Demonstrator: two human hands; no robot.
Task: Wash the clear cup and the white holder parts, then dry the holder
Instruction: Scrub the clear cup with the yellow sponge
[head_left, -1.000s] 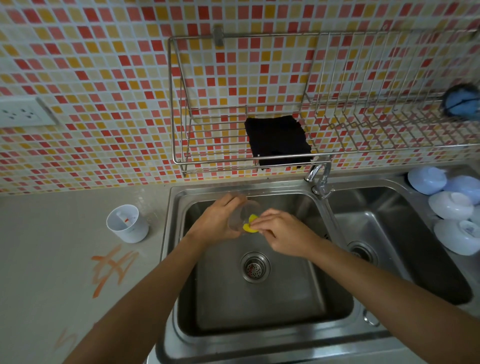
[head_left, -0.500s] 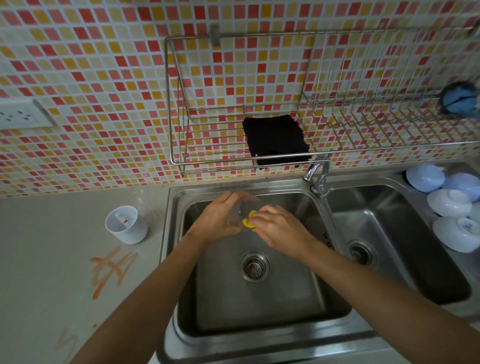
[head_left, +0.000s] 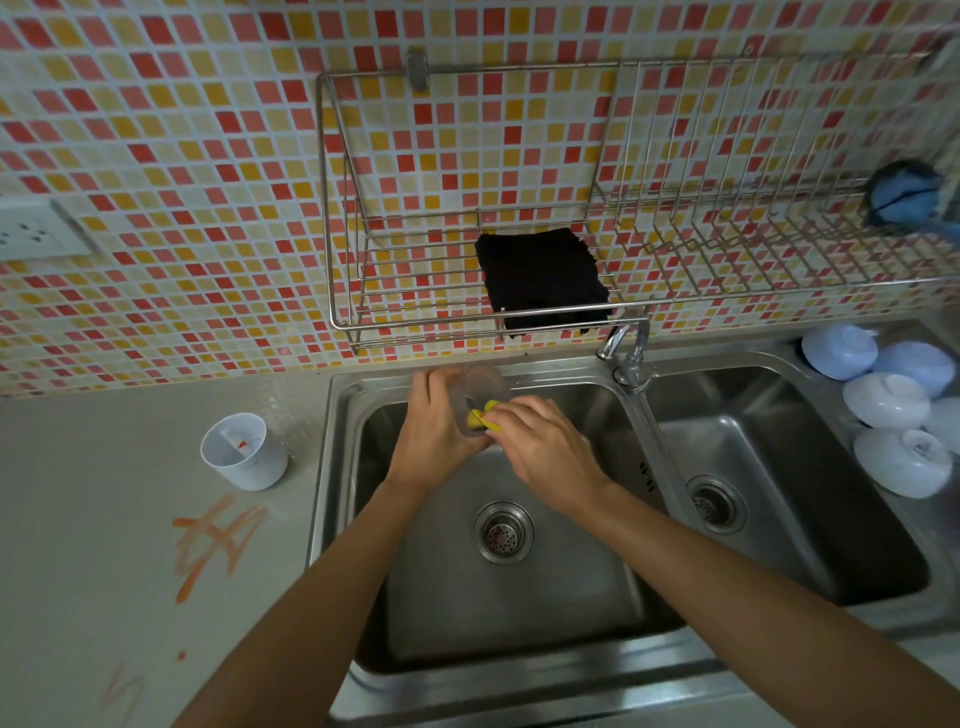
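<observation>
Step in hand, by my read: scrubbing the clear cup (head_left: 480, 397). Hands are together over the left sink (head_left: 519, 597), centre of frame. Left hand (head_left: 434, 434) is wrapped round the cup's outside, holding it above the basin near the back rim. Right hand (head_left: 545, 449) pinches a yellow sponge (head_left: 480, 418) and has it pushed into the cup's mouth (can't tell how deep, fingers cover most of it).

No water visible from the tap (head_left: 626, 353), upper right of the hands, spout swung towards the divider.

White holder (head_left: 244, 452) stands upright on the counter (head_left: 130, 519), left of the sink, well apart from the hands, untouched. It looks like it has an inner divider; whether that part comes out, I can't tell.

Next move likely calls for: finish the inside, rinse the cup under the tap, set it down, then reach left for the holder. Black cloth (head_left: 543, 280) on the wire rack (head_left: 415, 322), upper centre, looks the obvious thing for drying later.
</observation>
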